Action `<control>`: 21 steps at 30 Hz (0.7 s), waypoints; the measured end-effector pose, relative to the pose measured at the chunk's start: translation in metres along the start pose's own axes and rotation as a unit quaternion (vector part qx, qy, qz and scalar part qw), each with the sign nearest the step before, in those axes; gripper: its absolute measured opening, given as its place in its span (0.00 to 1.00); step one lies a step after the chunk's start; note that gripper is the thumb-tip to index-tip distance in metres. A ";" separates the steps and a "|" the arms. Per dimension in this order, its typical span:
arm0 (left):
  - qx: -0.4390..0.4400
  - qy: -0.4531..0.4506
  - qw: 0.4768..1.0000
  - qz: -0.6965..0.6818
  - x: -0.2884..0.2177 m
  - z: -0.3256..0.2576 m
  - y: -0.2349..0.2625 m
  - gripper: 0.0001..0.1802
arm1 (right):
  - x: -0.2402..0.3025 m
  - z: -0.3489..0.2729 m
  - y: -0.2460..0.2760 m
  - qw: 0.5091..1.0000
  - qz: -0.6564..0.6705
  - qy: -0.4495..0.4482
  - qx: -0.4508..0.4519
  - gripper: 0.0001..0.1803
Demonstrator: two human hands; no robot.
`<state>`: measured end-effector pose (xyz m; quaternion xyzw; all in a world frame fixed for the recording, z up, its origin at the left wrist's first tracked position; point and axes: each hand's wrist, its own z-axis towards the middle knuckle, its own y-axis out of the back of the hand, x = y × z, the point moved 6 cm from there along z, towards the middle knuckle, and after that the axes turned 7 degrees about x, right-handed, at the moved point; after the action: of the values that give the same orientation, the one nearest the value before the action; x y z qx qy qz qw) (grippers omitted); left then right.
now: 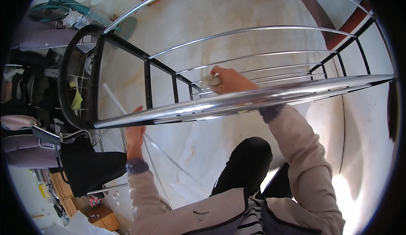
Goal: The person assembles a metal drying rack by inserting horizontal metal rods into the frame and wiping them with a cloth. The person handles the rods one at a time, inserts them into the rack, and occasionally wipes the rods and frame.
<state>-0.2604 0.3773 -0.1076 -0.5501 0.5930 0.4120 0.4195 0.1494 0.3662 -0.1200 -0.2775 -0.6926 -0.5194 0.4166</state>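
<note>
A rack with chrome bars (249, 92) and black end frames (147, 83) stands before me, its near top bar running across the view. My right hand (233, 81) reaches in behind that bar, closed on a crumpled, pale cloth (211, 80) beside the lower bars. At the rack's left end, my left hand (135, 137) is closed around its near side. The bar hides most of the left fingers; a fingertip shows above it. A thin whitish rod (113, 96) slants past the left hand, and I cannot tell whether the hand touches it.
On the left stand shelves with clothes and a yellow-green cloth (76, 96), and a green fan (50, 11) behind them. A black cloth (91, 165) hangs over a metal frame nearby. Wooden drawers (105, 223) sit lower left. The floor (186, 150) is pale and glossy; my knee (249, 157) is below the rack.
</note>
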 end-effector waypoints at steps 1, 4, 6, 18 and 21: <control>0.060 -0.001 0.997 -0.057 0.010 0.019 -0.014 0.20 | -0.007 0.017 -0.017 0.999 -0.013 -0.052 0.009 0.23; 0.118 0.063 0.990 0.050 0.021 0.069 -0.048 0.30 | -0.026 0.063 -0.050 0.987 -0.063 -0.149 0.015 0.24; 0.175 0.087 0.979 0.059 0.025 0.081 -0.078 0.33 | -0.029 0.081 -0.061 0.992 -0.031 -0.117 -0.034 0.20; 0.238 0.107 0.965 -0.020 0.037 0.107 -0.137 0.20 | -0.016 0.102 -0.080 0.988 0.078 -0.090 -0.097 0.17; 0.240 0.105 0.965 -0.014 0.035 0.105 -0.138 0.20 | -0.010 0.103 -0.080 0.987 0.062 -0.103 -0.108 0.17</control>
<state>-0.1192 0.4590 -0.1771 -0.4820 0.7073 0.1919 0.4803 0.0596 0.4398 -0.1794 -0.4154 -0.6533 -0.5328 0.3416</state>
